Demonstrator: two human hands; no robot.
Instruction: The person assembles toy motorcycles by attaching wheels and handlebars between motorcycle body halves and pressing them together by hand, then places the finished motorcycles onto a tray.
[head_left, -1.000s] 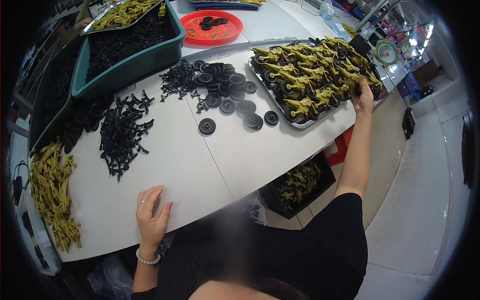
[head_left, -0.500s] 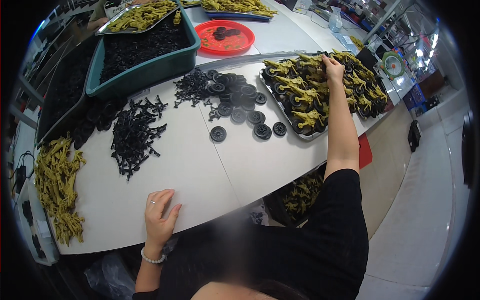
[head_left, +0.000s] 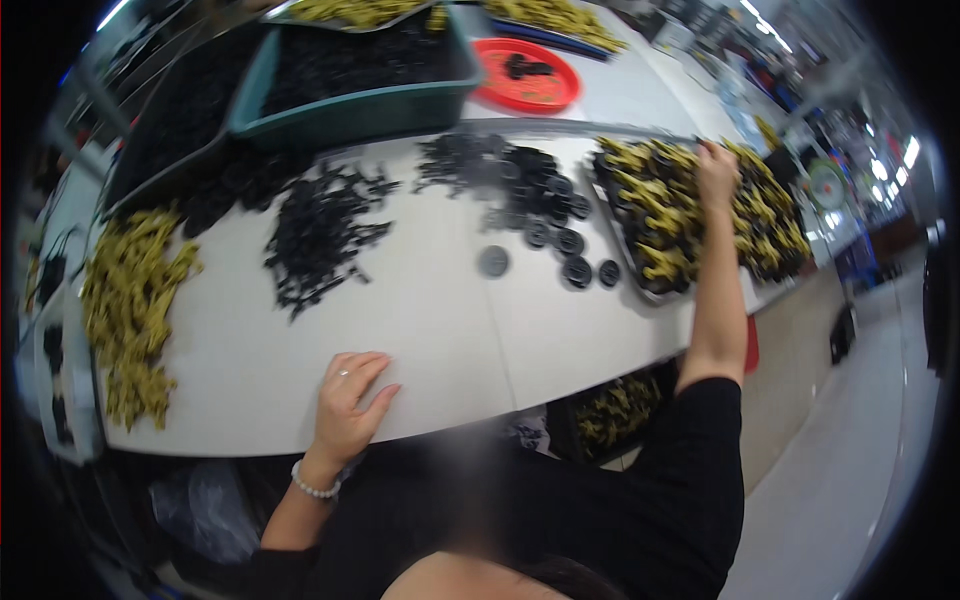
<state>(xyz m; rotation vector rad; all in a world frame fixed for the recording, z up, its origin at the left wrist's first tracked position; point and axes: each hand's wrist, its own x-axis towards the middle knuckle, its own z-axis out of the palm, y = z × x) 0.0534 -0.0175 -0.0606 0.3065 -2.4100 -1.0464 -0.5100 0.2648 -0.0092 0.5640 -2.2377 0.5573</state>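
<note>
My right hand (head_left: 716, 178) reaches over the metal tray (head_left: 622, 243) at the right, its fingers bent closed among yellow parts with black wheels (head_left: 655, 205). What its fingertips grip is blurred and partly hidden. On the near edge of the white table (head_left: 420, 330) rests my left hand (head_left: 355, 400), thumb apart from the fingers, holding nothing. Loose black wheels (head_left: 570, 242) lie just left of the tray. Farther left is a pile of small black pieces (head_left: 325, 230), then a heap of yellow pieces (head_left: 135, 310) by the table's left end.
A green bin (head_left: 370, 105) of black pieces stands at the back left, beside a dark bin (head_left: 160, 140). Behind the wheels sits a red round tray (head_left: 565, 92) with a few wheels. Below the table edge is a box of yellow parts (head_left: 615, 412).
The whole view has shifted, so the table and its things appear farther right. My right hand stays over the tray's far side; my left hand stays at the near edge.
</note>
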